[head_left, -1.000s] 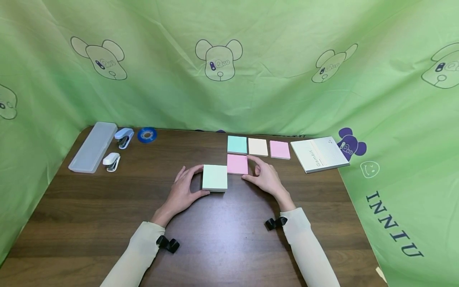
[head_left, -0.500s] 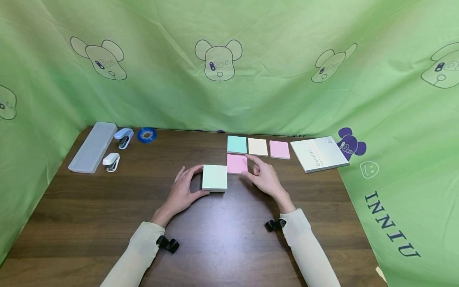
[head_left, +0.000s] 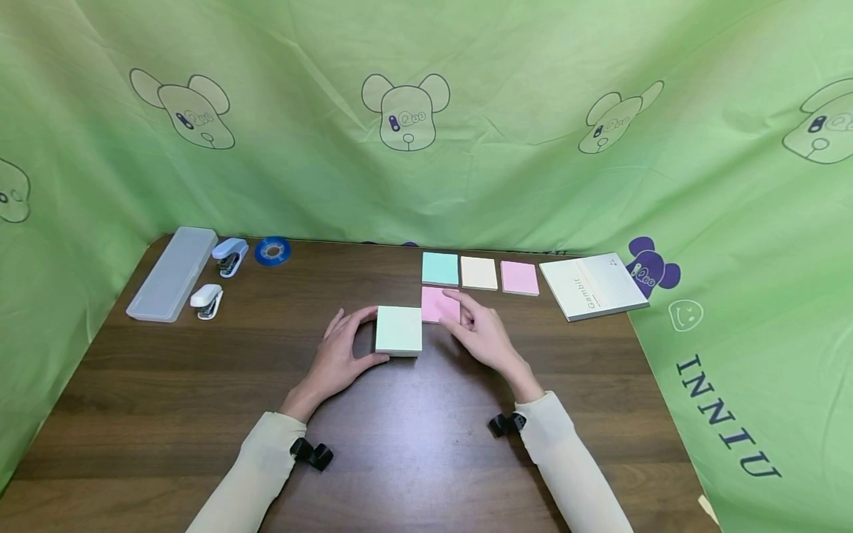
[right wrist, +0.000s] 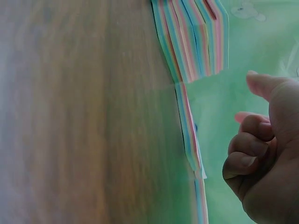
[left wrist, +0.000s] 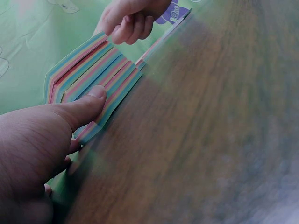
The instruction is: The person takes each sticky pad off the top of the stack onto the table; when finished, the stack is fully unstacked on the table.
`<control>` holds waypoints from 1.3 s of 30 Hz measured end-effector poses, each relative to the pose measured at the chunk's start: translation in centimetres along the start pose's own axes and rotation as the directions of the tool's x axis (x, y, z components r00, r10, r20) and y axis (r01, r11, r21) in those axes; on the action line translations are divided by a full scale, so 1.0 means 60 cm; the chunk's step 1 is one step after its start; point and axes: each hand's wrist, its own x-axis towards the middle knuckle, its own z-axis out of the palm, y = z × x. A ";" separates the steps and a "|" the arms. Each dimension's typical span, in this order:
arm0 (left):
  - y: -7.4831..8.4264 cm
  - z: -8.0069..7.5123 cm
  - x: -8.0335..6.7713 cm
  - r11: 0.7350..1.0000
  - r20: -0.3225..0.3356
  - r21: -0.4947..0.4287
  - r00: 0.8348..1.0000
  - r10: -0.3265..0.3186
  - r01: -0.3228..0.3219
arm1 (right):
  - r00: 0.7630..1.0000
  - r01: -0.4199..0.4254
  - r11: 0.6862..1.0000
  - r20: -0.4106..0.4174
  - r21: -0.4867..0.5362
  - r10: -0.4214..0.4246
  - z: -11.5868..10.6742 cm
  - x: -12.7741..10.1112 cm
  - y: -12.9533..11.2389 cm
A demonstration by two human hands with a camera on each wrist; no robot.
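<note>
My left hand [head_left: 341, 355] grips a tall stack of sticky note pads [head_left: 399, 329] by its left side, thumb at the front and fingers behind. Pale green tops the stack; the left wrist view shows striped layers [left wrist: 96, 70] along its side, with the thumb pressed on them. Just to the right lies a low pink sticky note pad [head_left: 435, 302] on the table. Over that pad's right part hovers my right hand [head_left: 485, 334], index finger and thumb stretched out and apart, the other fingers curled. Nothing is between them; the right wrist view shows a gap from hand to pads.
Behind sit a teal pad [head_left: 440, 268], a cream pad [head_left: 479, 272] and another pink pad [head_left: 520, 277]. A white notebook [head_left: 593, 286] lies at the right back. A translucent case [head_left: 172, 274], two staplers [head_left: 229, 255] and blue tape [head_left: 272, 251] occupy the left back. Green cloth [head_left: 400, 185] hangs behind the table.
My right hand has come off the pink pad's right edge and moved left over it. The left hand and its stack have stayed in place.
</note>
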 end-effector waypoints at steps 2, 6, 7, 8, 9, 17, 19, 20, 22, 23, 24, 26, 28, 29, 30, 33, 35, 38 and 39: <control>0.000 0.000 0.000 1.000 0.000 0.003 1.000 -0.001 0.001 | 1.000 -0.013 1.000 0.017 0.005 0.013 0.003 -0.001 -0.007; 0.001 0.000 0.000 1.000 0.001 0.008 1.000 -0.003 0.003 | 0.999 -0.026 1.000 0.048 0.014 0.026 0.011 -0.002 -0.017; 0.001 0.000 0.000 1.000 0.001 0.008 1.000 -0.003 0.003 | 0.998 -0.025 1.000 0.055 0.016 0.024 0.013 -0.003 -0.019; 0.000 0.000 0.000 1.000 0.001 0.008 1.000 -0.003 0.003 | 0.998 -0.021 1.000 0.062 0.016 0.020 0.014 -0.003 -0.021; 0.000 0.000 0.000 1.000 0.001 0.009 1.000 -0.003 0.003 | 0.997 -0.017 1.000 0.069 0.019 0.016 0.016 -0.003 -0.023; -0.001 0.001 0.000 1.000 -0.004 0.007 1.000 0.007 -0.007 | 0.991 -0.002 0.999 0.131 0.035 -0.002 0.027 -0.007 -0.034; -0.001 0.001 0.000 1.000 -0.005 0.007 1.000 0.008 -0.008 | 0.989 0.007 0.999 0.144 0.039 -0.012 0.030 -0.007 -0.036; -0.001 0.001 0.000 1.000 -0.005 0.007 1.000 0.007 -0.007 | 0.988 0.013 0.999 0.151 0.036 -0.019 0.031 -0.007 -0.036; -0.001 0.001 0.000 1.000 -0.005 0.008 1.000 0.005 -0.005 | 0.986 0.026 0.999 0.162 0.034 -0.031 0.034 -0.008 -0.036; -0.001 0.001 0.000 1.000 -0.004 0.010 1.000 0.002 -0.002 | 0.986 0.031 0.999 0.165 0.033 -0.036 0.036 -0.008 -0.037; -0.001 0.001 0.000 1.000 -0.003 0.012 1.000 0.000 0.000 | 0.985 0.035 0.999 0.168 0.034 -0.040 0.038 -0.008 -0.037; -0.001 0.001 0.000 1.000 -0.002 0.014 1.000 -0.003 0.003 | 0.984 0.034 0.999 0.173 0.033 -0.039 0.041 -0.008 -0.037; -0.001 0.000 0.001 1.000 -0.001 0.016 1.000 -0.005 0.005 | 0.984 0.030 0.999 0.175 0.034 -0.035 0.043 -0.007 -0.037; -0.001 0.000 0.001 1.000 -0.001 0.016 1.000 -0.006 0.006 | 0.984 0.028 0.999 0.177 0.033 -0.033 0.044 -0.007 -0.038; -0.001 0.000 0.001 1.000 -0.001 0.016 1.000 -0.005 0.005 | 0.984 0.027 0.999 0.177 0.030 -0.032 0.046 -0.007 -0.037; 0.000 -0.001 0.001 1.000 -0.001 0.014 1.000 -0.005 0.005 | 0.984 0.026 0.999 0.176 0.024 -0.030 0.048 -0.007 -0.037; 0.000 -0.001 0.000 1.000 0.001 0.014 1.000 -0.006 0.006 | 0.984 0.027 0.999 0.175 0.020 -0.030 0.049 -0.007 -0.036; 0.001 -0.001 0.000 1.000 0.003 0.013 1.000 -0.005 0.005 | 0.984 0.024 0.999 0.177 0.024 -0.027 0.047 -0.008 -0.038; 0.001 0.000 0.000 1.000 0.004 0.013 1.000 -0.005 0.005 | 0.984 0.023 0.999 0.178 0.026 -0.027 0.047 -0.008 -0.038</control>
